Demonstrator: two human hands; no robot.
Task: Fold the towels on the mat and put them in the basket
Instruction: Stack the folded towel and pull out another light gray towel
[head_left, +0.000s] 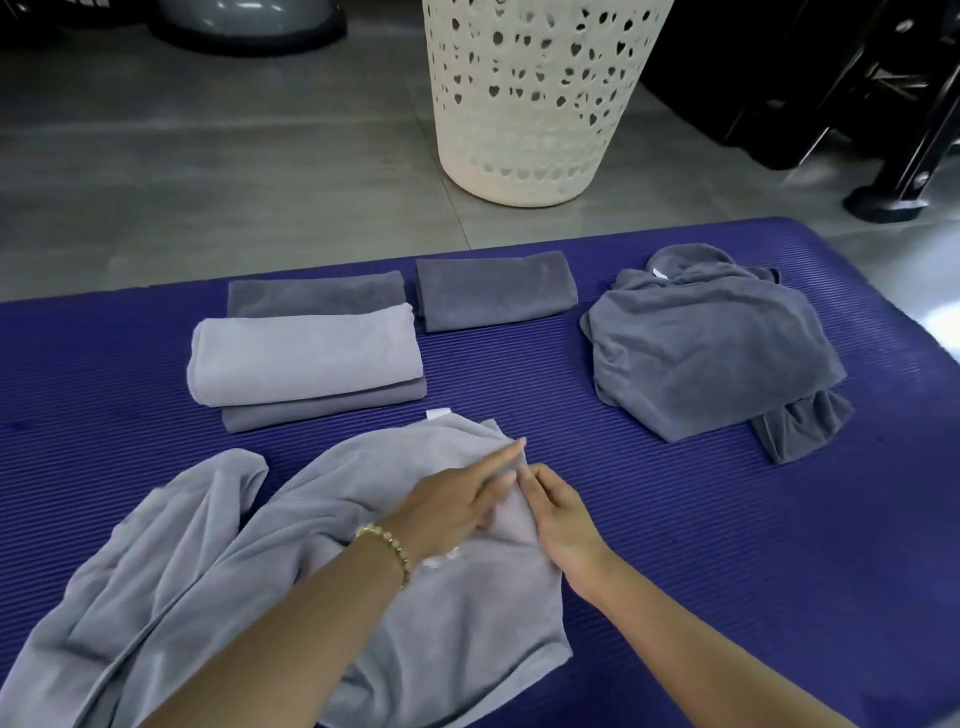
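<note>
Squaring up the light grey towel (363, 561) is the step in hand, I judge: it lies rumpled in the lower middle of the frame on the purple mat (701, 545), with one long flap trailing to the lower left. Both hands meet at its upper right corner. The left hand (452, 506) lies on the cloth with its fingers fairly straight and the forefinger stretched to the corner tip. The right hand (563, 519) has its fingers together at the edge, but I cannot tell whether they pinch it. A clean fold calls for holding that corner fast, drawing the trailing flap out flat and matching the edges before creasing. Folded towels (306, 353) sit at centre left and a dark unfolded heap (711, 353) at right. The basket (535, 104) stands at top centre, well apart.
</note>
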